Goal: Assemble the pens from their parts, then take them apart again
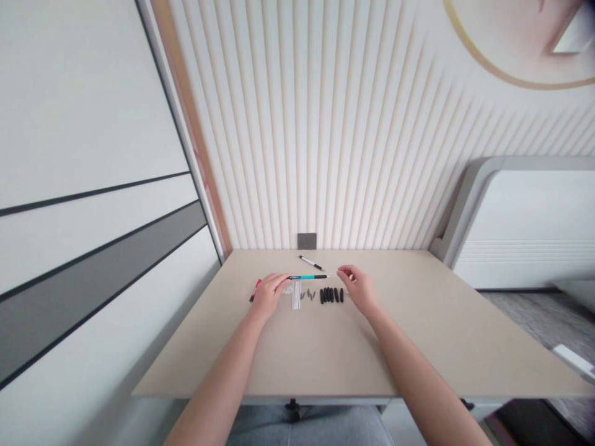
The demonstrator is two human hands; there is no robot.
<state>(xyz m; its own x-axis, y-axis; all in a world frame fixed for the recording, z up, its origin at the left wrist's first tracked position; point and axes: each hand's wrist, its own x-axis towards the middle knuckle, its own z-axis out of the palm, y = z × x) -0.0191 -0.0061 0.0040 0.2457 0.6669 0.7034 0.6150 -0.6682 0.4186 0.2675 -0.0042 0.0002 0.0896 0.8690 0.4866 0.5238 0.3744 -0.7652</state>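
Observation:
My left hand [268,293] is closed on one end of a blue and black pen [307,277], held level above the table with its thin tip pointing right. Just right of that tip, my right hand [357,286] has its thumb and fingertips pinched together; anything between them is too small to make out. Below the pen stand several black pen parts [331,295] in a row. Left of them lie several small grey springs [308,295] and some white sticks [296,296], perhaps refills. Small whitish pieces [288,289] show beside my left fingers. A red and black item [255,290] is partly hidden behind my left hand.
A white and black pen [311,263] lies farther back on the beige table [325,353]. Behind it, a dark socket [307,241] is set in the ribbed wall. A white cabinet [93,279] flanks the left side; a grey-white headboard [520,223] is at right.

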